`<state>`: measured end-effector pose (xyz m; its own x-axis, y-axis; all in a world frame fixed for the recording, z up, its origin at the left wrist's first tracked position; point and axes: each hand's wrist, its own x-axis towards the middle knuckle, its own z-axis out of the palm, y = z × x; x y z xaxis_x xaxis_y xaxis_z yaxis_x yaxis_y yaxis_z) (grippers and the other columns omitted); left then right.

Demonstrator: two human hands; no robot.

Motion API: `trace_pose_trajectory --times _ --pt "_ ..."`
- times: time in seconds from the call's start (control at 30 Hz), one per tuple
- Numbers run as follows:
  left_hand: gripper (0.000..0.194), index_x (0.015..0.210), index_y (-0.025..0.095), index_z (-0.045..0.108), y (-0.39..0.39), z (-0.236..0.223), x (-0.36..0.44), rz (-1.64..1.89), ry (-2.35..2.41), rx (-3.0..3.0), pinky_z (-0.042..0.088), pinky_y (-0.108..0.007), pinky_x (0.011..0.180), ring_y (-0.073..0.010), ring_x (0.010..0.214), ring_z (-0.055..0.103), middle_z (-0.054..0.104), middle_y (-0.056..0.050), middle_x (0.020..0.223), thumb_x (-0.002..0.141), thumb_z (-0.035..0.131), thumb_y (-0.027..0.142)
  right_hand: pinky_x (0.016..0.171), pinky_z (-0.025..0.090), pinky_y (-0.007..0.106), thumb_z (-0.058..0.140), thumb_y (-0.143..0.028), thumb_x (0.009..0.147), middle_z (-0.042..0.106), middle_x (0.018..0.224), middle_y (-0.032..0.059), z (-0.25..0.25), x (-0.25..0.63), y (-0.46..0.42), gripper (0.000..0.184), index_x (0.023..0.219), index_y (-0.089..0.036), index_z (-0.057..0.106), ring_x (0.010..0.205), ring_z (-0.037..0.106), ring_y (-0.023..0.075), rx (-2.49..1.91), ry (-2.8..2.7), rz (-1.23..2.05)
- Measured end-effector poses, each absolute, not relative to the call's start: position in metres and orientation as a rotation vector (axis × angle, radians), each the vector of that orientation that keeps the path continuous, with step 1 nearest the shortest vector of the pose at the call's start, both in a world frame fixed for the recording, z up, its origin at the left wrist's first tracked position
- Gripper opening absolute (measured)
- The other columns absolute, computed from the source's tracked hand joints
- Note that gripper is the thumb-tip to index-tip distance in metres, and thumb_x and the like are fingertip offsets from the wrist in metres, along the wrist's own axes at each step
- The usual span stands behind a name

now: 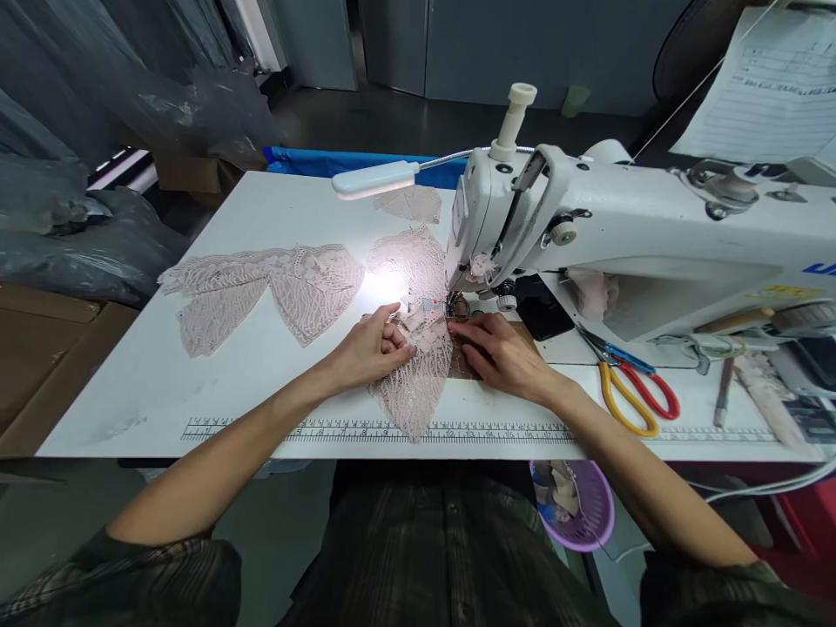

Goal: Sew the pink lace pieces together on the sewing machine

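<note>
A pale pink lace piece (418,383) lies on the white table (163,383), running under the presser foot (450,306) of the white sewing machine (640,226). My left hand (372,348) rests on the lace left of the needle, fingers curled and pinching the fabric. To the right of the foot, my right hand (502,353) presses the lace edge flat with its fingers close together. More lace pieces (261,287) lie spread to the left, and another lace piece (411,202) lies behind the lamp.
A white gooseneck lamp (375,178) lights the needle area. Yellow and red-handled scissors (630,387) lie right of my right hand, tools beyond them. A ruler strip (313,429) runs along the table's front edge. A purple basket (578,505) hangs below. Grey bags and cardboard boxes stand left.
</note>
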<state>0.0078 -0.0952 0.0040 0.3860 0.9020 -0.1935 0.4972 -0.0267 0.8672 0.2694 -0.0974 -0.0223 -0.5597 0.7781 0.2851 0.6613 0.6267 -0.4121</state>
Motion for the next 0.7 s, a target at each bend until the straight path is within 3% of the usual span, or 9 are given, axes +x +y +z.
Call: trace_pose_trajectory --times 0.1,0.17,0.3,0.37,0.5,0.63,0.7 --pt "0.088 0.154 0.011 0.012 -0.092 0.001 0.005 0.531 1.255 1.756 0.045 -0.025 0.060 -0.0123 0.063 0.057 0.063 0.001 0.079 0.086 0.061 0.036 0.093 0.048 0.048 0.047 -0.021 0.093 0.056 0.115 0.0157 -0.030 0.265 -0.097 0.044 0.135 -0.020 0.058 0.107 0.049 0.0280 -1.107 -2.526 0.163" --pt "0.084 0.155 0.014 0.014 -0.090 -0.001 0.003 0.547 1.220 1.880 0.043 -0.024 0.059 -0.0111 0.060 0.053 0.060 0.003 0.076 0.086 0.059 0.035 0.091 0.048 0.047 0.047 -0.020 0.092 0.054 0.114 0.0152 -0.033 0.263 -0.094 0.043 0.134 -0.020 0.058 0.103 0.048 0.0273 -1.119 -2.549 0.113" --pt "0.045 0.134 0.021 0.057 -0.090 -0.002 0.004 0.462 1.159 2.224 0.046 -0.028 0.072 -0.0105 0.060 0.046 0.050 0.004 0.068 0.091 0.048 0.034 0.086 0.047 0.045 0.045 -0.022 0.094 0.053 0.111 0.0149 -0.036 0.260 -0.091 0.042 0.133 -0.021 0.059 0.098 0.046 0.0266 -1.157 -2.550 0.082" --pt "0.041 0.125 0.019 0.065 -0.091 -0.001 0.006 0.426 1.211 2.284 0.047 -0.033 0.080 -0.0113 0.061 0.047 0.049 0.004 0.067 0.092 0.046 0.033 0.086 0.046 0.046 0.045 -0.022 0.094 0.053 0.111 0.0150 -0.036 0.258 -0.093 0.042 0.134 -0.022 0.058 0.098 0.045 0.0270 -1.189 -2.528 0.066" --pt "0.051 0.135 0.012 0.054 -0.091 -0.002 0.005 0.433 1.314 2.138 0.047 -0.028 0.065 -0.0127 0.059 0.051 0.054 0.003 0.067 0.090 0.050 0.035 0.087 0.045 0.046 0.045 -0.021 0.094 0.052 0.114 0.0156 -0.035 0.257 -0.098 0.043 0.135 -0.022 0.057 0.099 0.045 0.0276 -1.223 -2.520 0.050" --pt "0.064 0.148 0.014 0.038 -0.091 0.000 0.002 0.467 1.292 2.057 0.044 -0.023 0.057 -0.0111 0.059 0.052 0.058 0.003 0.075 0.090 0.052 0.036 0.085 0.045 0.044 0.042 -0.022 0.096 0.053 0.112 0.0154 -0.028 0.257 -0.092 0.042 0.136 -0.022 0.055 0.099 0.046 0.0269 -1.228 -2.585 0.075" --pt "0.063 0.149 0.016 0.037 -0.091 0.002 0.001 0.474 1.278 2.049 0.044 -0.022 0.055 -0.0096 0.058 0.051 0.059 0.003 0.074 0.090 0.052 0.035 0.083 0.045 0.043 0.040 -0.023 0.097 0.053 0.109 0.0152 -0.026 0.257 -0.086 0.044 0.139 -0.022 0.052 0.096 0.048 0.0258 -1.210 -2.632 0.078"
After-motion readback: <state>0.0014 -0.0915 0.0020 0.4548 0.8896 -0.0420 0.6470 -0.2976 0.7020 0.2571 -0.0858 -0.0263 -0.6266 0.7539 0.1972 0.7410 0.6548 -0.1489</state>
